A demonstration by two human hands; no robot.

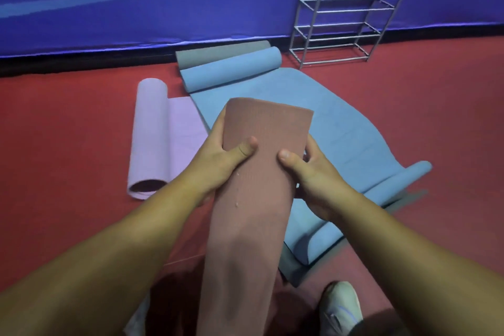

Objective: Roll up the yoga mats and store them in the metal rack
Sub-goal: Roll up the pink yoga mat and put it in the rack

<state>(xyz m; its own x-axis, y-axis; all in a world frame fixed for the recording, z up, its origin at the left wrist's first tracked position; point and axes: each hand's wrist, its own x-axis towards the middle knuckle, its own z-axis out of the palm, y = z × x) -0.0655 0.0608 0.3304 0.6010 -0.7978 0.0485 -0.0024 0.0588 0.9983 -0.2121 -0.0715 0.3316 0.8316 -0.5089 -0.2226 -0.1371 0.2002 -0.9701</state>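
Rolled dusty-pink foam yoga mat — upright, held off the red floor, left hand and right hand wrapped around it. Risk: unrolling if grip slackens — silver wire rack well apart.

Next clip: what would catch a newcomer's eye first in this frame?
The rolled brownish-pink mat fills the centre, gripped on either side by the left hand and right hand. Behind it, on the red floor, lie a partly rolled blue mat, a lilac mat to its left and a grey roll. The metal rack stands bare against the blue wall.
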